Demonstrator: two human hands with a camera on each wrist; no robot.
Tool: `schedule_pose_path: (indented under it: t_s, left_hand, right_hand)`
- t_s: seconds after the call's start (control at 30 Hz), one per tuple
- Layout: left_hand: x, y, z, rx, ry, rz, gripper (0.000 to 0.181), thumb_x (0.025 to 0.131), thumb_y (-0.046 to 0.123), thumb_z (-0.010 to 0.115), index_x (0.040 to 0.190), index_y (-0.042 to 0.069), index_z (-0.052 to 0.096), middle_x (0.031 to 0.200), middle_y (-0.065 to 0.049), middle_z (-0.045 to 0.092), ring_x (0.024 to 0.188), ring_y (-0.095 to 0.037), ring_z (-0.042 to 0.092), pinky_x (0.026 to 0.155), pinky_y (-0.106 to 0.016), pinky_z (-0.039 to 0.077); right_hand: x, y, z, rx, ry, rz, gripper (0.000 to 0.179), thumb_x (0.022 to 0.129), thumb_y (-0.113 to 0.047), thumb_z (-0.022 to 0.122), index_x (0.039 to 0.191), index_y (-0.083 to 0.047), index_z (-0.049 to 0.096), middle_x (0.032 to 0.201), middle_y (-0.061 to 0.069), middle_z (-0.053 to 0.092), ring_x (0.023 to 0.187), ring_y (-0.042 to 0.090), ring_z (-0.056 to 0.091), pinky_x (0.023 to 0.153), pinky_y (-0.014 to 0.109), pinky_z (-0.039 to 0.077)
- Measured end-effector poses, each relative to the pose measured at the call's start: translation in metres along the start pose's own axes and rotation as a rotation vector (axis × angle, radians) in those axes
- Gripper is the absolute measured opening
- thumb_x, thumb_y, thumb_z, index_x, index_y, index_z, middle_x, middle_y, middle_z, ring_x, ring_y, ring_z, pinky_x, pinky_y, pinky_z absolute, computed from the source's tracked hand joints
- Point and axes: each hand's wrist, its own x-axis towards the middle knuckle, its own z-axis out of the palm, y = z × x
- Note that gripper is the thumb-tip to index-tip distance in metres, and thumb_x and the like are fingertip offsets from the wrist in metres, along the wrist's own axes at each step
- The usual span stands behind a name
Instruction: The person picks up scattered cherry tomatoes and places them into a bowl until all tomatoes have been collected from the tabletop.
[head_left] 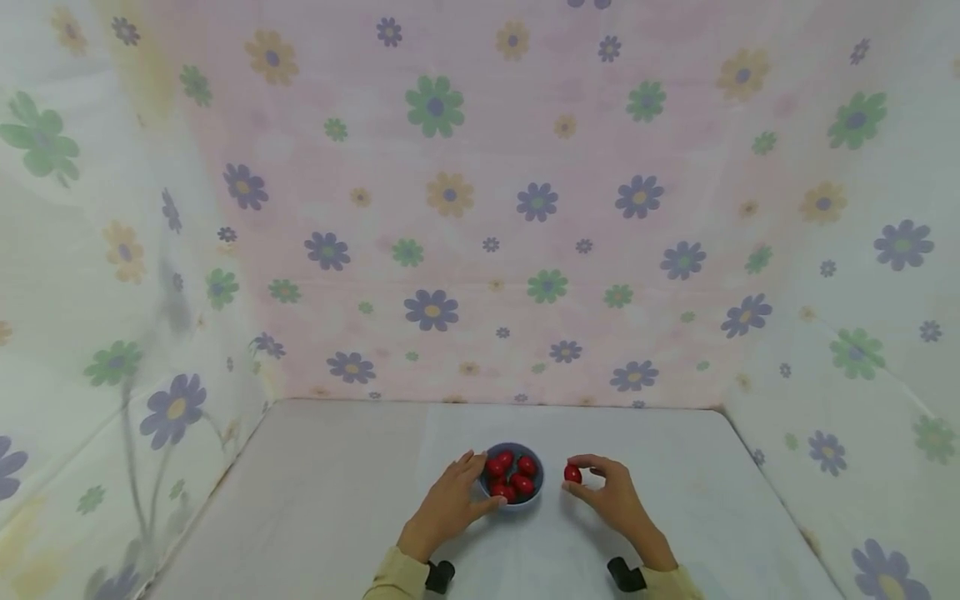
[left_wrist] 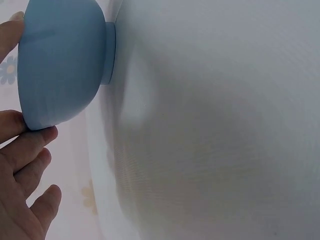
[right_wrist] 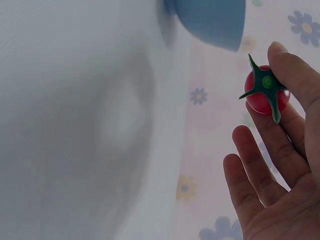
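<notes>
A small blue bowl (head_left: pixel 519 507) stands on the white tabletop with several red cherry tomatoes (head_left: pixel 522 483) in it. My left hand (head_left: pixel 447 504) holds the bowl's left side, thumb near the front rim and fingers toward the back. Seen from the left wrist, the bowl (left_wrist: pixel 62 65) sits between thumb and fingertips, its foot at the cloth. Just right of the bowl, my right hand (head_left: pixel 617 497) pinches one cherry tomato (head_left: pixel 572 473) between thumb and index finger. In the right wrist view that tomato (right_wrist: pixel 259 102) shows a dark green star-shaped calyx; the other fingers extend loosely.
White cloth covers the tabletop (head_left: pixel 337 475) around the bowl. Flower-printed fabric walls (head_left: pixel 480 275) rise at the back and on both sides. Dark wrist-worn pieces (head_left: pixel 441 575) sit near both cuffs.
</notes>
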Motion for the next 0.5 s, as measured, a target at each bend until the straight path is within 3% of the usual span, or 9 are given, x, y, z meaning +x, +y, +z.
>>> schedule_pose_path:
  t_s: [0.3, 0.5]
  left_hand:
    - [0.0, -0.001, 0.003, -0.017, 0.002, -0.009, 0.086, 0.092, 0.062, 0.065, 0.149, 0.0, 0.049, 0.154, -0.014, 0.05, 0.149, -0.035, 0.037, 0.12, -0.057, 0.032]
    - [-0.001, 0.001, 0.0, -0.012, -0.002, -0.011, 0.087, 0.092, 0.064, 0.063, 0.15, 0.001, 0.047, 0.154, -0.014, 0.049, 0.149, -0.035, 0.036, 0.12, -0.057, 0.032]
  right_hand:
    - [0.013, -0.017, 0.019, -0.002, 0.037, -0.167, 0.034, 0.079, -0.013, 0.088, 0.111, -0.012, 0.076, 0.108, -0.003, 0.076, 0.105, 0.021, 0.069, 0.096, 0.043, 0.058]
    - [0.02, -0.033, 0.032, 0.038, -0.024, -0.171, 0.036, 0.083, -0.017, 0.086, 0.116, -0.009, 0.075, 0.112, -0.001, 0.076, 0.109, 0.023, 0.068, 0.1, 0.047, 0.055]
